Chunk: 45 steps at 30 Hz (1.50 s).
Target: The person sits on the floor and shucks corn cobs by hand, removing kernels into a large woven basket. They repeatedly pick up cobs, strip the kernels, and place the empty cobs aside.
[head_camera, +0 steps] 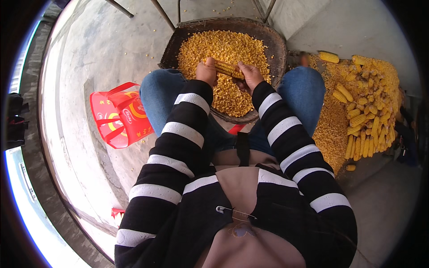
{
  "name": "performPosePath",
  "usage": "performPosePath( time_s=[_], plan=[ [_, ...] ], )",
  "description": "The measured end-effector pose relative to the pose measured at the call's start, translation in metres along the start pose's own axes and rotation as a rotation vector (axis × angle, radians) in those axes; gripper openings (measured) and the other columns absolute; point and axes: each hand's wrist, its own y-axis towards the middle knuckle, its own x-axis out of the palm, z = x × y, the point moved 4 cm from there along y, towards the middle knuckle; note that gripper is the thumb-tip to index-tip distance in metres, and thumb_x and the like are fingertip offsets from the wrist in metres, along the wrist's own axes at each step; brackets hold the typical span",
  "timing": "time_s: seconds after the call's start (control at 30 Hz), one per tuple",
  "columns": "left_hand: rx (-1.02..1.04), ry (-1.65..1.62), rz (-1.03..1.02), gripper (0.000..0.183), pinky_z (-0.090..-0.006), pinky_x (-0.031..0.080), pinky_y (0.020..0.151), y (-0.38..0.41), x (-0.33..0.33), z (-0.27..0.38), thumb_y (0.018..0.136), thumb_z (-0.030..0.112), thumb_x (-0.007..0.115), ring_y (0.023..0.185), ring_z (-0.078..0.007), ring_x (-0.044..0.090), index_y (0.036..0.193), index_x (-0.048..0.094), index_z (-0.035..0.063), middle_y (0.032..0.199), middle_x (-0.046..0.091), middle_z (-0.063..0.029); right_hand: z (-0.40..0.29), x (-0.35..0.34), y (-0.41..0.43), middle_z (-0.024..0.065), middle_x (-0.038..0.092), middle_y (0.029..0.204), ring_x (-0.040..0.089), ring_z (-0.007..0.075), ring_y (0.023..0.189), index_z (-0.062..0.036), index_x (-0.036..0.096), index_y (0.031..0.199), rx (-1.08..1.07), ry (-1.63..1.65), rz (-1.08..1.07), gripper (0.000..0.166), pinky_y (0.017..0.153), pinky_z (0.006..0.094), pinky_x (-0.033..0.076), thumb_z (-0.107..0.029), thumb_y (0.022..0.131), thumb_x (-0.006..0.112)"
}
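Observation:
A yellow corn cob (228, 69), with rows of kernels on it, is held between both hands above a wide woven basket (278, 43). My left hand (206, 71) grips its left end, thumb on top. My right hand (249, 75) closes around its right end; its lower fingers are dark and partly hidden under the cob. Loose corn kernels (231, 42) fill much of the basket, which sits in front of and between my knees.
At the right lies a big heap of corn cobs (368, 110) beside a spread of loose kernels (330, 134). A red bag (122, 115) with printing stands left of my knee. Metal legs (162, 13) rise behind the basket. Scattered kernels dot the concrete floor (110, 60).

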Motion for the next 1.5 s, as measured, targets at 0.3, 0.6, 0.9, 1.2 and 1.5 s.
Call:
performPosePath(
  time_s=[0.3, 0.6, 0.9, 1.2, 1.5],
  plan=[
    [0.094, 0.208, 0.064, 0.035, -0.0347, 0.034, 0.035, 0.009, -0.007, 0.001, 0.078, 0.034, 0.041, 0.042, -0.0193, 0.044, 0.076, 0.045, 0.0000, 0.055, 0.043, -0.0088, 0.003, -0.001, 0.004, 0.0045, 0.057, 0.066, 0.054, 0.0127, 0.046, -0.0073, 0.056, 0.102, -0.070, 0.018, 0.033, 0.028, 0.035, 0.0225, 0.036, -0.029, 0.084, 0.053],
    [0.308, 0.526, 0.181, 0.044, -0.0395, 0.042, 0.052, 0.026, -0.014, -0.012, 0.079, 0.037, 0.048, 0.058, -0.0300, 0.054, 0.086, 0.045, -0.0062, 0.067, 0.054, -0.0195, -0.001, 0.013, 0.004, 0.0042, 0.058, 0.070, 0.055, 0.0096, 0.055, -0.0029, 0.057, 0.101, -0.220, -0.309, -0.123, 0.043, 0.044, 0.0221, 0.041, -0.040, 0.080, 0.056],
    [0.302, 0.454, 0.092, 0.036, -0.0292, 0.029, 0.034, 0.008, -0.003, -0.001, 0.079, 0.036, 0.048, 0.039, -0.0140, 0.039, 0.082, 0.041, 0.0012, 0.055, 0.042, -0.0052, 0.002, 0.012, 0.003, 0.0025, 0.054, 0.057, 0.047, 0.0087, 0.043, -0.0028, 0.061, 0.095, -0.118, -0.200, 0.024, 0.036, 0.039, 0.0250, 0.036, -0.036, 0.084, 0.051],
    [0.413, 0.329, -0.066, 0.045, -0.0253, 0.025, 0.034, 0.003, 0.010, -0.007, 0.079, 0.050, 0.050, 0.039, -0.0090, 0.035, 0.087, 0.041, 0.0075, 0.053, 0.037, -0.0001, 0.013, -0.002, 0.023, 0.0048, 0.058, 0.068, 0.054, 0.0112, 0.057, -0.0026, 0.060, 0.097, -0.266, -0.366, 0.028, 0.036, 0.050, 0.0267, 0.043, -0.035, 0.085, 0.048],
    [-0.113, -0.075, -0.318, 0.031, -0.0224, 0.016, 0.036, -0.029, 0.020, 0.010, 0.084, 0.046, 0.045, 0.038, -0.0063, 0.020, 0.090, 0.042, 0.0160, 0.051, 0.027, 0.0045, 0.000, 0.001, 0.014, 0.0121, 0.062, 0.091, 0.057, 0.0152, 0.084, -0.0036, 0.059, 0.103, -0.249, -0.420, 0.012, 0.047, 0.073, 0.0271, 0.044, -0.045, 0.083, 0.047]
  ],
)
